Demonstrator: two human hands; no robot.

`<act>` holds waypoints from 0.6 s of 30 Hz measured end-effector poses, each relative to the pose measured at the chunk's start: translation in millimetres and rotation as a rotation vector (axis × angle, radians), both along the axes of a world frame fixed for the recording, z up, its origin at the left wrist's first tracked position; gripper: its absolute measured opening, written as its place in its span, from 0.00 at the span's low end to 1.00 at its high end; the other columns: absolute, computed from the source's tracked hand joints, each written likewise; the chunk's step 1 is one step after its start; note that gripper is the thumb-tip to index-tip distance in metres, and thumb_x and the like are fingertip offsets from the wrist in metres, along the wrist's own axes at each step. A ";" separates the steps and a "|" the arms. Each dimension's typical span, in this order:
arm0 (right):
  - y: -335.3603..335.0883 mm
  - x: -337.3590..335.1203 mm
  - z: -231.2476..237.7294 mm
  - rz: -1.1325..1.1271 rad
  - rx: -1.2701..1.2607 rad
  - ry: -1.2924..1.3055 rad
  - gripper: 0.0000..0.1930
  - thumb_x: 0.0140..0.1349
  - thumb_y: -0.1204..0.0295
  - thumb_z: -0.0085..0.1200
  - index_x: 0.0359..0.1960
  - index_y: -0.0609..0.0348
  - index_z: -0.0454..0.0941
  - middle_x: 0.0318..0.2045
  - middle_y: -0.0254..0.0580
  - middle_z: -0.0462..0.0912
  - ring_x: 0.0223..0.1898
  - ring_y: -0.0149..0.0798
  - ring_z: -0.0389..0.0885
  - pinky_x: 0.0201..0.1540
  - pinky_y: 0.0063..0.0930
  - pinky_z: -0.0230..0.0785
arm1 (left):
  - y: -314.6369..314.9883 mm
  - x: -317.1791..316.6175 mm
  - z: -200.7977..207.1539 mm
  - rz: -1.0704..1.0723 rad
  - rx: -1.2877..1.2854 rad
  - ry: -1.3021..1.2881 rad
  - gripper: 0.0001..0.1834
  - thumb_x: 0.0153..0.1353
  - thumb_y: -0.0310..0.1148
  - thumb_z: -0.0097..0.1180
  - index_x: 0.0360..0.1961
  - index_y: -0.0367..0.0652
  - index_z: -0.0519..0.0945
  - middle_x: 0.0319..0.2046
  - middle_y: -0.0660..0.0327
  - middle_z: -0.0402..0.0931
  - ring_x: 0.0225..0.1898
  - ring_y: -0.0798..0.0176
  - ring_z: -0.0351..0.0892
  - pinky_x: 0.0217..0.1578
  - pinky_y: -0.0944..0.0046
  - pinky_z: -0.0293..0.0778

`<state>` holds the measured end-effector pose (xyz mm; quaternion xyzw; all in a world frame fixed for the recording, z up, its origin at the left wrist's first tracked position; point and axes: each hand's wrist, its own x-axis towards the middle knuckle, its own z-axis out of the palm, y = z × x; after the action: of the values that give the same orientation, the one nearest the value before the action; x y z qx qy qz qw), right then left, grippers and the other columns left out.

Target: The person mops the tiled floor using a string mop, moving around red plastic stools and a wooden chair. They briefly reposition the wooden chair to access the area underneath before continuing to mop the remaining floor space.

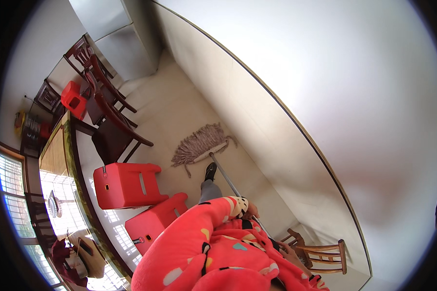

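Observation:
A mop [199, 142] with greyish-pink strands lies spread on the pale floor, its light crossbar toward the wall side. Its grey metal handle [224, 173] slants down to the right, toward my body. Around the upper part of the handle, just past the red patterned cuff, my left hand [251, 212] is closed. Lower down, near the handle's end, my right hand [292, 253] is also closed on it, with its fingers partly hidden by the sleeve. One of my feet, in a black shoe [210, 170], stands just behind the mop head.
Two red plastic stools [128, 184] stand to my left, beside a long table [58, 155] with a shiny top. Dark wooden chairs [114, 128] and another red stool [73, 98] are farther off. A grey cabinet [126, 53] stands at the far end. The wall [257, 116] runs along my right, near a brown wooden chair [325, 256].

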<state>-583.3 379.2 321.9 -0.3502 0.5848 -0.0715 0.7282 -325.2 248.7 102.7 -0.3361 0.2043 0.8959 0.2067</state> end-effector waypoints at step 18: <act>-290.4 296.5 -112.7 -0.016 0.172 -0.206 0.19 0.65 0.58 0.42 0.55 0.47 0.61 0.19 0.34 0.69 0.10 0.24 0.59 0.09 0.17 0.49 | -135.4 231.9 7.9 1.040 -0.319 -0.007 0.29 0.57 0.56 0.50 0.45 0.40 0.70 0.45 0.57 0.72 0.43 0.54 0.75 0.37 0.60 0.74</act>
<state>-286.7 88.8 209.2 -0.2726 0.5138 -0.0625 0.8110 -93.3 113.3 110.5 -0.4231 0.1439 0.8366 -0.3168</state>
